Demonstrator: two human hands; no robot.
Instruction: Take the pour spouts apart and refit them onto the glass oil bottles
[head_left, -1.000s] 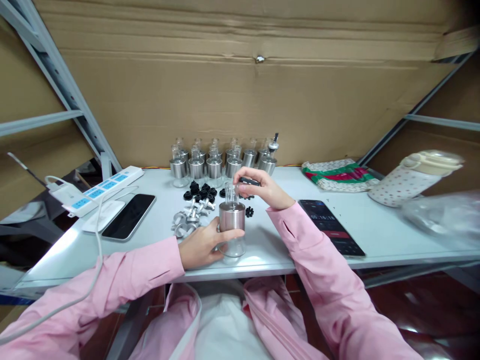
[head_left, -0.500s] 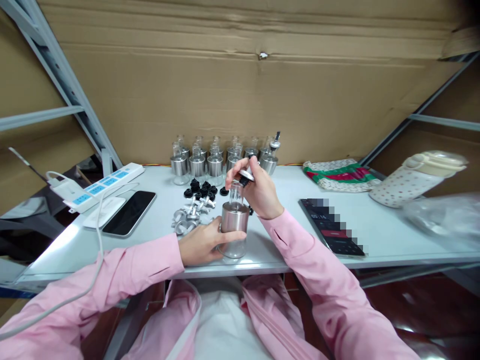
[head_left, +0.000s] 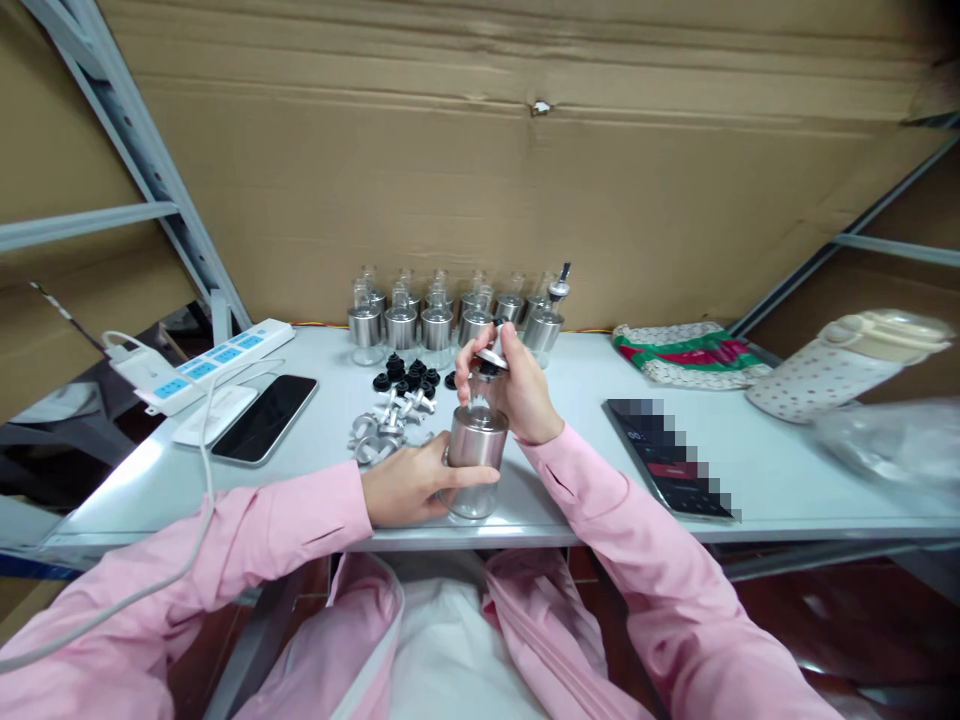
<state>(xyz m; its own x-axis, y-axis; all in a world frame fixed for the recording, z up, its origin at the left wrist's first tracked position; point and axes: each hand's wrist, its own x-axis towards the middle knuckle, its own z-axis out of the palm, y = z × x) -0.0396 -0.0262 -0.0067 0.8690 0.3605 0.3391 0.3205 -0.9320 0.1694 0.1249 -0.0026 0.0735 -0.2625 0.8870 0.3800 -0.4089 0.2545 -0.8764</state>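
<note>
Near the front edge of the table stands a glass bottle (head_left: 478, 440) with a steel band round its body, tilted slightly. My left hand (head_left: 411, 482) is wrapped round its lower part, thumb across the front. At the bottle's mouth my right hand (head_left: 517, 380) grips a pourer stopper (head_left: 492, 357) with a silvery disc and black parts; its black underside meets the neck, and my fingers hide part of it. To the left lie several silvery pourer parts (head_left: 386, 425) and, behind them, a heap of black stoppers (head_left: 405, 375).
Several like bottles (head_left: 437, 325) stand in rows at the back, the rightmost with a pourer (head_left: 559, 288). A phone (head_left: 265, 420) and power strip (head_left: 225, 365) lie left. Another phone (head_left: 667, 460), a patterned cloth (head_left: 690, 355), a dotted flask (head_left: 832, 370) and clear plastic (head_left: 892, 440) are right.
My right hand has brought the pourer stopper down from just above the neck onto the bottle's mouth. My left hand still holds the bottle, and the view has shifted slightly.
</note>
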